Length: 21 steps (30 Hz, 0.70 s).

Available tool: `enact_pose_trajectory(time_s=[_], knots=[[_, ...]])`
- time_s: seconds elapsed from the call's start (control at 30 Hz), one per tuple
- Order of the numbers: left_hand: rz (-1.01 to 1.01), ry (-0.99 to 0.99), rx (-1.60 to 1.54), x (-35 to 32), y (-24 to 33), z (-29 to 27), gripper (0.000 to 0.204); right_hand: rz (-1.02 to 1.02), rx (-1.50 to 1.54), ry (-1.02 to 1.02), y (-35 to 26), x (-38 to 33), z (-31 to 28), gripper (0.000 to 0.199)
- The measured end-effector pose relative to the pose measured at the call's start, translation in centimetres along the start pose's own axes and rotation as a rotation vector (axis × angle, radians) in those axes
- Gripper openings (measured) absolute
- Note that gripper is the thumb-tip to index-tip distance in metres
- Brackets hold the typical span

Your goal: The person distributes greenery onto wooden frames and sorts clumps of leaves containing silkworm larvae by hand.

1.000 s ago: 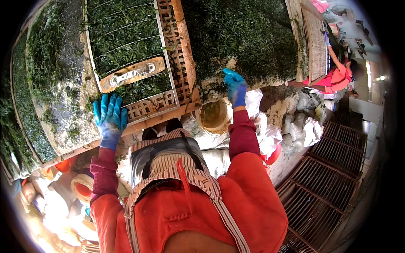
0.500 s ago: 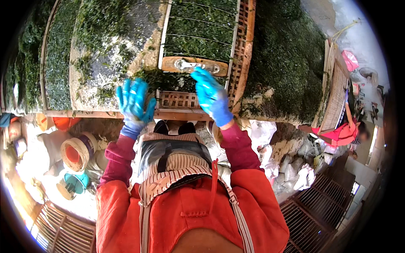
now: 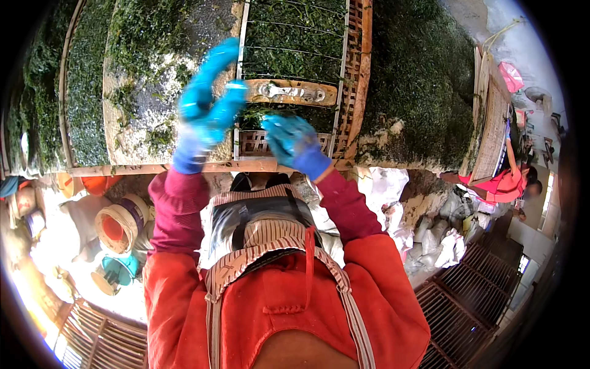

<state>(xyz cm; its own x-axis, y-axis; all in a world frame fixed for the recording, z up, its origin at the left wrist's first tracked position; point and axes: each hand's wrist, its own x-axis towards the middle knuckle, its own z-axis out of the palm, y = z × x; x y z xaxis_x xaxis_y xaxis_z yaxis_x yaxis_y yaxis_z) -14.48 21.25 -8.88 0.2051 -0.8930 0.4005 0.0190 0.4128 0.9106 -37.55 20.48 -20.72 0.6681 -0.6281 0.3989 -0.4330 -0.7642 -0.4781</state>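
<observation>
My left hand [image 3: 209, 101], in a blue glove and blurred by motion, is raised at the left edge of a frame with thin crosswires [image 3: 294, 24]. Its thumb and fingers are apart, and nothing shows in them. Chopped dark green leafy strands [image 3: 289, 58] fill the frame. Across its near part lies a wooden bar [image 3: 329, 94] with a whitish metal fitting. My right hand [image 3: 292, 142], gloved alike, is just below the bar, over the near strands and a brown lattice tray [image 3: 251, 142]. Its fingers stretch leftward, seemingly around nothing; their undersides are hidden.
More green strands are heaped on the right [image 3: 418, 92] and on the dark, white-smeared board [image 3: 160, 80] at left. A wooden table edge [image 3: 123, 169] runs before me. Buckets [image 3: 117, 227] stand below left, white bags [image 3: 442, 246] below right. Another person in red [image 3: 507, 187] is far right.
My left hand has moved up and right to the frame's side. My right hand has dropped away from the bar and turned its fingers leftward. The bar has shifted slightly right and farther away.
</observation>
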Motion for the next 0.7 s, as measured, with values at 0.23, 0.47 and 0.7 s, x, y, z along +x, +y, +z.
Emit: enact_pose_trajectory(time_s=[0.23, 0.47, 0.7], knots=[[0.089, 0.245, 0.645, -8.6, -6.6, -5.7, 0.037, 0.001, -0.022, 0.116, -2.5, 2.0, -1.5, 0.032], [-0.196, 0.332, 0.461, -12.2, -10.3, 3.5, 0.054, 0.058, -0.109, -0.089, -0.6, -1.1, -0.2, 0.033], [0.160, -0.089, 0.366, -10.3, -5.8, 2.9, 0.038, 0.004, -0.023, 0.101, -1.5, 0.4, -2.2, 0.035]])
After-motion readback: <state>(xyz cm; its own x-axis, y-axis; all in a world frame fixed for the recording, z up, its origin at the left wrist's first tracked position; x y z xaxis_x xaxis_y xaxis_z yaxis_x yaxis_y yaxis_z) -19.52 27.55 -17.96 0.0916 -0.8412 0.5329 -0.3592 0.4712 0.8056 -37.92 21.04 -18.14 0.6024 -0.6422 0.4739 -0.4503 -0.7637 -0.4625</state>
